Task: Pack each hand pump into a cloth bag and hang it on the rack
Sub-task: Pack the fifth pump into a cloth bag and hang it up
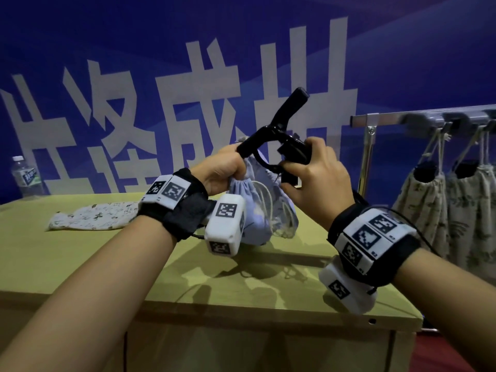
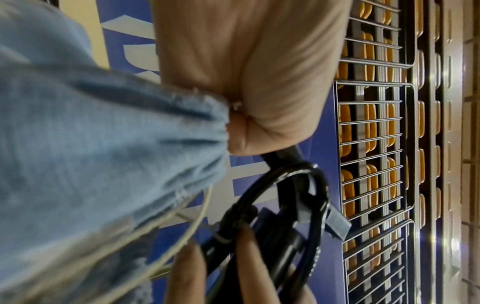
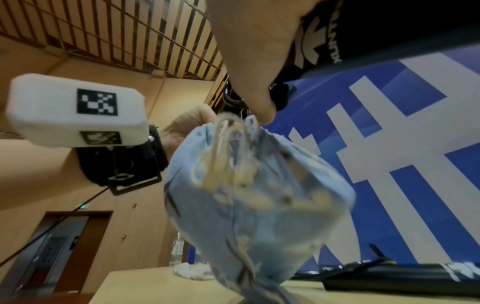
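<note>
A black hand pump [image 1: 281, 124] is held above the table, its T-handle tilted up and its hose looped below. My right hand [image 1: 314, 167] grips the pump's body; in the right wrist view the pump [image 3: 319, 30] fills the top corner. My left hand [image 1: 225, 170] is a fist bunching the rim of a light blue drawstring bag [image 1: 257, 210] that hangs under the pump with its cords loose. The left wrist view shows the left hand [image 2: 259, 82] clutching the blue bag [image 2: 91, 154] right against the pump [image 2: 285, 205]. How deep the pump sits in the bag is hidden.
A metal rack [image 1: 402, 118] stands at the right with two filled patterned bags [image 1: 424, 200] [image 1: 475, 205] on its hooks. A white patterned bag [image 1: 94, 216] lies flat on the wooden table [image 1: 80, 264]. A water bottle [image 1: 25, 175] stands far left. A long black object [image 3: 389, 275] lies on the table.
</note>
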Demonstrator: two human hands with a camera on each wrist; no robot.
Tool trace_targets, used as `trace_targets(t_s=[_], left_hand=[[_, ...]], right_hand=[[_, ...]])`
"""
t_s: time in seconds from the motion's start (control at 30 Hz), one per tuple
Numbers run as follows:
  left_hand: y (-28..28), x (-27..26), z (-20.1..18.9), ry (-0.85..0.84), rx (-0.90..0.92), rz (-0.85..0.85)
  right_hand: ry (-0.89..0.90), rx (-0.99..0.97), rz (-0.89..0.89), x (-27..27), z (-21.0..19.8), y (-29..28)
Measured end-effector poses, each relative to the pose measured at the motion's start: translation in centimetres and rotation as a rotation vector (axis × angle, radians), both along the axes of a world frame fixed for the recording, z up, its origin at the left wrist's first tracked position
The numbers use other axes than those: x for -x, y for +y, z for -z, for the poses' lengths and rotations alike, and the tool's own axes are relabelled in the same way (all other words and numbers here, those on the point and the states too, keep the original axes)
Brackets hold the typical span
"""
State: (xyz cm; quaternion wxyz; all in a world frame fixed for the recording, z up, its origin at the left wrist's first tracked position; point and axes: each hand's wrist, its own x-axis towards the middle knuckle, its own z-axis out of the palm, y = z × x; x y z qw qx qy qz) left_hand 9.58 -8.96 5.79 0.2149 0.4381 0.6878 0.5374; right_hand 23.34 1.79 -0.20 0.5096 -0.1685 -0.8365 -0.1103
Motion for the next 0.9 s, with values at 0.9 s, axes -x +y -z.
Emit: trace_targets(t_s=[0.9], left_hand=[[1.0, -3.2, -2.6, 0.477, 0.205, -0.035]], right_hand=[[-0.712, -0.709, 0.165, 1.1, 0.2, 0.7]])
